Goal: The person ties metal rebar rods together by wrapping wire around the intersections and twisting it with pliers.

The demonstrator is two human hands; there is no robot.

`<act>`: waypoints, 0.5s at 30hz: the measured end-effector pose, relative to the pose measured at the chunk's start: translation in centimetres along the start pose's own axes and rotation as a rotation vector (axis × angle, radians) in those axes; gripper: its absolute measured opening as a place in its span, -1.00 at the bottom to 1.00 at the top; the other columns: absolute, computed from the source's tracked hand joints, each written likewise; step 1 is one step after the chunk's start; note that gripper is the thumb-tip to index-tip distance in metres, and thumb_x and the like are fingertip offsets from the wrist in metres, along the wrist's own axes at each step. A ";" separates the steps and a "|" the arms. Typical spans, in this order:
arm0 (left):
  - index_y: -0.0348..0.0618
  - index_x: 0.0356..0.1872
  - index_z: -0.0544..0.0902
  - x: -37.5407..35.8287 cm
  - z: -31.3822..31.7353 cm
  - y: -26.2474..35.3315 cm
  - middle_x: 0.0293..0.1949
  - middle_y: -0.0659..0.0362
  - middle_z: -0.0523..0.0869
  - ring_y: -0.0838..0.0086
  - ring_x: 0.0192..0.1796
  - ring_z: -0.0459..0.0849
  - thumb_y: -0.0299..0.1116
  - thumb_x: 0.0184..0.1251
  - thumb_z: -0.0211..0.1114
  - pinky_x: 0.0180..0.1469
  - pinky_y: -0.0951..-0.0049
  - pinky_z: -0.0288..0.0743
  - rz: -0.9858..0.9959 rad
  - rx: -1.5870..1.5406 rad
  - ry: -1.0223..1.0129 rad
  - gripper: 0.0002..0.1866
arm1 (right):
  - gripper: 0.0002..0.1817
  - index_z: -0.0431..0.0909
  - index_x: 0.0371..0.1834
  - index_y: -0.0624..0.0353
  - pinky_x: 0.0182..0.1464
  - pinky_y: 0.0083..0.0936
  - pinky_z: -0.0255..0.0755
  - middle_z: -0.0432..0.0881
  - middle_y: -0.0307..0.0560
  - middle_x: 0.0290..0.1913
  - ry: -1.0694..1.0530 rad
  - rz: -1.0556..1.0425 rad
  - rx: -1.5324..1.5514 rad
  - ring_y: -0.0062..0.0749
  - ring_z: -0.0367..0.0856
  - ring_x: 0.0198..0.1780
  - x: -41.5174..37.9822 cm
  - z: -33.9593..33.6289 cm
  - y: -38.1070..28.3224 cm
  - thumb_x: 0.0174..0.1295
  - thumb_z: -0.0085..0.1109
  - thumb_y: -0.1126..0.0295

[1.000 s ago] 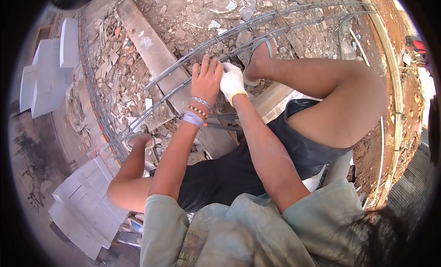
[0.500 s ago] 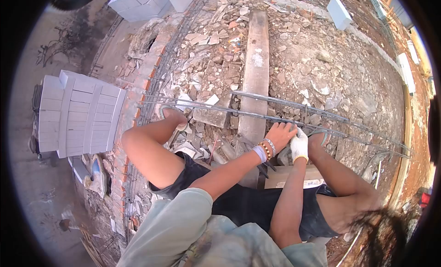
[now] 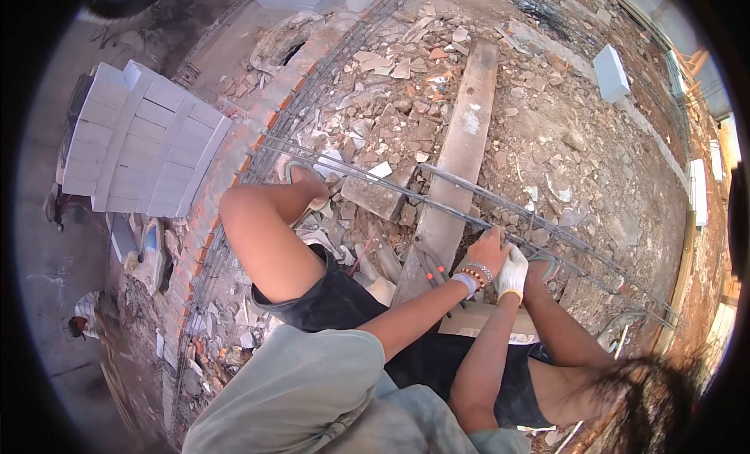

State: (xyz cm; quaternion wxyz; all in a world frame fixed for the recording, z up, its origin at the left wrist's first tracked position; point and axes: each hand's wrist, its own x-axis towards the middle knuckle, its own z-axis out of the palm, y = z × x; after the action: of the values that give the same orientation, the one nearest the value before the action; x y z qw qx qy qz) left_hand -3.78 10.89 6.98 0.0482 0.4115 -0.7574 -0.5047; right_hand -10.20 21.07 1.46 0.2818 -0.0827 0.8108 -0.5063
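Thin steel bars [image 3: 461,213] tied as a long narrow frame run across the rubble in front of my knees. My left hand [image 3: 487,252], bare with bracelets at the wrist, is closed at the near bar, its fingertips pinched together. Right beside it and touching it is my right hand [image 3: 512,274], in a white glove with fingers closed. What the fingers pinch is too small to make out. A dark tool with orange-marked handles [image 3: 434,275] lies just left of my left wrist, partly hidden by it.
A long concrete beam [image 3: 469,122] lies across broken rubble [image 3: 391,118]. Pale stacked blocks [image 3: 144,141] stand left, beyond a brick edge with rebar [image 3: 269,126]. A white block [image 3: 611,73] sits at upper right. Another person [image 3: 87,317] is at lower left.
The view has turned and shifted, so the beam and bars appear farther right and tilted. The orange-marked handles now show more clearly. Both hands remain together at the bars.
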 end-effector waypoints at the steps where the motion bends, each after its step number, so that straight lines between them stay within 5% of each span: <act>1: -0.12 -0.14 0.63 -0.2 0.3 -0.5 -0.18 0.08 0.77 0.13 -0.05 0.73 -0.06 0.37 0.26 -0.03 0.09 0.57 -0.042 0.016 -0.010 -0.68 | -0.71 0.65 0.00 0.37 -0.14 -0.47 0.52 0.77 -0.03 -0.20 -0.001 -0.054 -0.194 -0.55 0.63 -0.20 -0.4 -0.1 -1.7 0.47 0.01 0.38; 4: -0.09 -0.20 0.71 -0.1 0.7 -0.8 -0.15 0.00 0.76 0.07 -0.03 0.71 -0.06 0.36 0.28 0.01 0.08 0.56 0.012 0.047 0.006 -0.70 | -0.69 0.67 -0.04 0.31 -0.03 -0.22 0.53 0.74 0.25 -0.16 0.036 -0.219 -0.482 0.06 0.74 -0.12 -0.9 -0.8 -3.7 0.36 0.06 0.33; 6: -0.07 -0.22 0.73 0.2 0.4 -0.7 -0.15 -0.03 0.76 0.04 -0.04 0.71 -0.09 0.37 0.27 0.00 0.07 0.57 0.069 0.059 -0.019 -0.72 | -0.68 0.69 -0.04 0.28 0.01 -0.14 0.52 0.69 0.31 -0.13 0.045 -0.192 -0.497 0.24 0.65 -0.03 -0.9 -1.4 -4.0 0.29 0.11 0.29; 15: -0.17 -0.18 0.61 1.4 0.2 -1.5 -0.33 -0.02 0.76 0.07 -0.28 0.78 -0.34 0.36 0.21 -0.30 0.13 0.66 0.371 0.465 -0.079 -0.86 | -0.64 0.73 -0.26 0.30 0.00 -0.17 0.53 0.72 0.23 -0.23 0.113 -0.163 -0.625 0.10 0.70 -0.11 -1.5 -1.7 -7.2 0.17 0.14 0.19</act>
State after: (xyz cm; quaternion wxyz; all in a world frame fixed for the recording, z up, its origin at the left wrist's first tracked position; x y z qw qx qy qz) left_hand -3.91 9.90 5.20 0.0147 0.2461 -0.9162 -0.3161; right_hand -10.97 19.63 8.82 0.1560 -0.2019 0.9319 -0.2577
